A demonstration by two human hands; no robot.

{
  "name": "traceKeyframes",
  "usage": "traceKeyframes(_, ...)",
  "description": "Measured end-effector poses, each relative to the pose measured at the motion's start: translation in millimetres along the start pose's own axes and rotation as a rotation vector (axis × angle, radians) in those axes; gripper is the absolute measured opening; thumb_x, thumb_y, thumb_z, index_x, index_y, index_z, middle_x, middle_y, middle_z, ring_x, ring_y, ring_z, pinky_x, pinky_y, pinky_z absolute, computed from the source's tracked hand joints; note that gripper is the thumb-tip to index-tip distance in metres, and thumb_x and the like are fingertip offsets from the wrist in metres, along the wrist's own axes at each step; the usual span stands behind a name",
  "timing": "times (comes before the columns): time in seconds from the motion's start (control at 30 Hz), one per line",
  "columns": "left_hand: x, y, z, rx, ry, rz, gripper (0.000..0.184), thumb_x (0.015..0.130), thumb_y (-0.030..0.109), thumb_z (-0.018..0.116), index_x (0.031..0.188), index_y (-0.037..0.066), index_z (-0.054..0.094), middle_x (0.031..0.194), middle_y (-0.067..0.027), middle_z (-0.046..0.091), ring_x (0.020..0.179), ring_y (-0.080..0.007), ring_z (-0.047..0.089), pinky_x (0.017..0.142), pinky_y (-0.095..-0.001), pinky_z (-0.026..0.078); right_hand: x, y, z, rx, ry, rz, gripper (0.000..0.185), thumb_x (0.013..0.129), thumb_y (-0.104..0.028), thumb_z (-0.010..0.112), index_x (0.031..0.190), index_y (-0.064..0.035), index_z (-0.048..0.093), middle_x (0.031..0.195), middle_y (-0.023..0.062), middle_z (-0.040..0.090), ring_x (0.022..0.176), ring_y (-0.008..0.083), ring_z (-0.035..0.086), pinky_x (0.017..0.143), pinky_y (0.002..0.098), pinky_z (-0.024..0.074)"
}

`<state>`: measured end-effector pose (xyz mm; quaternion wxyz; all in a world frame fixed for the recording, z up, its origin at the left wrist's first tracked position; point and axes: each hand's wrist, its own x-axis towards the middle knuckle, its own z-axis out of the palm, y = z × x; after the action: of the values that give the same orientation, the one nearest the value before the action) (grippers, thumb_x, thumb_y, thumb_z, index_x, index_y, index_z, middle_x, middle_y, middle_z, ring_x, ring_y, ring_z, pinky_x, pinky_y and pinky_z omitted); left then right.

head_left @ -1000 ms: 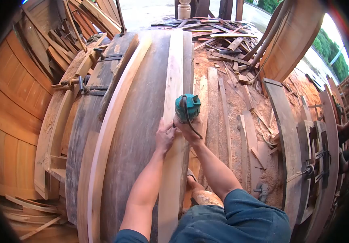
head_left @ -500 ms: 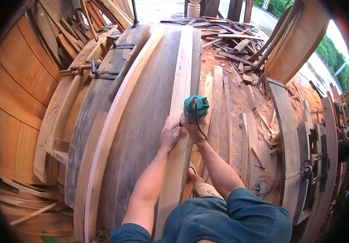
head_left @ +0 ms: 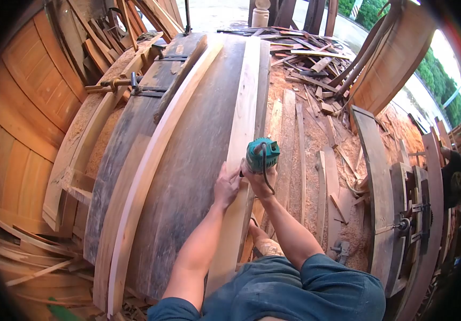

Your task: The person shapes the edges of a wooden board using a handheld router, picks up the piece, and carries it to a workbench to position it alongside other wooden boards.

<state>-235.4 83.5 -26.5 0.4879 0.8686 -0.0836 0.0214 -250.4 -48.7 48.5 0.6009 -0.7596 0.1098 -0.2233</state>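
A teal trim router with a dark cord stands upright on a long, pale wooden board. My right hand is closed around its lower body, at the board's right edge. Left of the router, my left hand rests against the board with fingers stretched forward and thumb apart. Its thumb side is close to the router's base, but whether it touches cannot be made out. Both hands and the router hide the cutting spot. The board lies lengthwise on a wide, dark worktop.
A curved pale timber lies along the worktop's left. Beyond it is a clamp. Scrap wood is heaped at the far end. Sawdust and strips cover the floor at right, beside a long plank. A dark-clothed person is at far right.
Both hands and the router have moved slightly toward me along the board. My right hand keeps its hold. The view has shifted a little, and more of the person at far right shows.
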Motion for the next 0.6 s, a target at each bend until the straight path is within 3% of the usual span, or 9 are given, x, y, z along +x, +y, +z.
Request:
traceKeyframes(0.13, -17, -1, -2, -0.004, 0.005, -0.004, 0.038, 0.091, 0.026, 0.068, 0.128, 0.022, 0.071, 0.153, -0.0324, 0.038, 0.134, -0.0433, 0.05, 0.108, -0.0426, 0.045, -17, 0, -3, -0.053, -0.006, 0.048, 0.033, 0.081, -0.026, 0.082, 0.104, -0.0067, 0.068, 0.092, 0.0066, 0.073, 0.084, 0.0161, 0.07, 0.077, 0.0342, 0.0556)
traceKeyframes(0.43, -48, -3, -9, 0.004, -0.004, -0.01, 0.038, 0.091, 0.027, 0.067, 0.128, 0.019, 0.071, 0.153, -0.0337, 0.038, 0.134, -0.0442, 0.05, 0.11, -0.0431, 0.044, -47, 4, -5, 0.133, -0.022, -0.001, 0.027, 0.082, -0.023, 0.082, 0.099, -0.0072, 0.07, 0.086, 0.0034, 0.073, 0.079, 0.0131, 0.068, 0.075, 0.0324, 0.0553)
traceKeyframes(0.6, -65, -6, -12, 0.012, 0.004, -0.004, 0.036, 0.091, 0.027, 0.067, 0.126, 0.019, 0.072, 0.154, -0.0325, 0.037, 0.134, -0.044, 0.05, 0.111, -0.0433, 0.043, -64, -1, -7, 0.06, -0.013, -0.051, 0.026, 0.081, -0.022, 0.083, 0.099, -0.0075, 0.07, 0.086, 0.0032, 0.073, 0.079, 0.012, 0.068, 0.075, 0.032, 0.0554)
